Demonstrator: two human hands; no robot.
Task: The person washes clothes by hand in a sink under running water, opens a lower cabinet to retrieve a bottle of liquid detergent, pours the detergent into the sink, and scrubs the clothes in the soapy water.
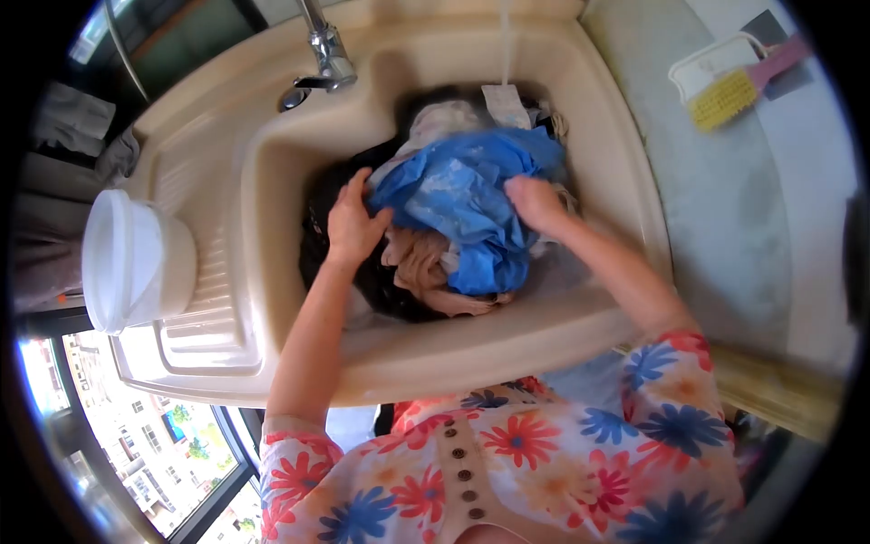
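A wet blue cloth [453, 177], crumpled and streaked with suds, lies on a heap of laundry in the beige sink basin [598, 118]. My right hand [536, 205] is closed on the cloth's right side. At its left edge is my left hand [355, 219], thumb and fingers apart, next to the fabric. Under the blue cloth show a tan garment [421, 263], a dark garment [322, 204] and a pale patterned cloth [444, 120]. A thin stream of water [506, 45] falls near a white label [506, 106] at the back of the heap.
A chrome faucet [328, 59] stands behind the basin. On the ribbed drainboard [213, 299] at left is a white plastic bucket [168, 263]. A yellow-bristled brush [725, 98] with a pink handle lies at upper right. A window [163, 435] is at lower left.
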